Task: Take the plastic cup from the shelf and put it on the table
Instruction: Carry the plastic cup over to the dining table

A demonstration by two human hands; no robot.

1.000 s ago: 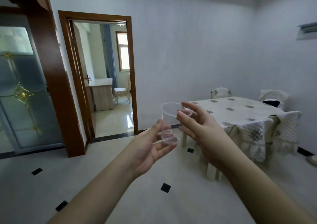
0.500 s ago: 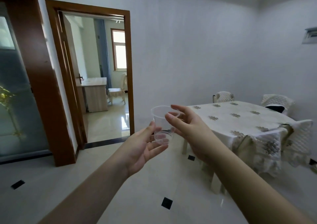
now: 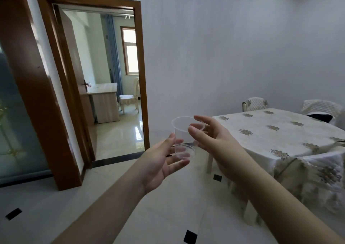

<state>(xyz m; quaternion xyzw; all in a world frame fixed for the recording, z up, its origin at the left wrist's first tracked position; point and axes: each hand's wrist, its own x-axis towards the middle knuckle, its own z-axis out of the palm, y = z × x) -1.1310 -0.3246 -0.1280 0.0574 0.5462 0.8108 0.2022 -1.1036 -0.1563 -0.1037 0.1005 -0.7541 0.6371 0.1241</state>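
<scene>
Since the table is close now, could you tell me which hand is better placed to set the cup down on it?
Probably the right hand: it grips the plastic cup at the rim, nearer the table.

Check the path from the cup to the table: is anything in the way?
Nothing visible is. The cup is held upright between the left hand and right hand, over open floor. The table lies to the right, its near corner bare of objects; chairs stand only at the far side.

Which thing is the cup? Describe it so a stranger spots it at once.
Start at the table with the flowered cloth on the right, then look left to the two raised hands. Between the left hand and right hand sits the plastic cup: small, upright, fully see-through, empty.
</scene>
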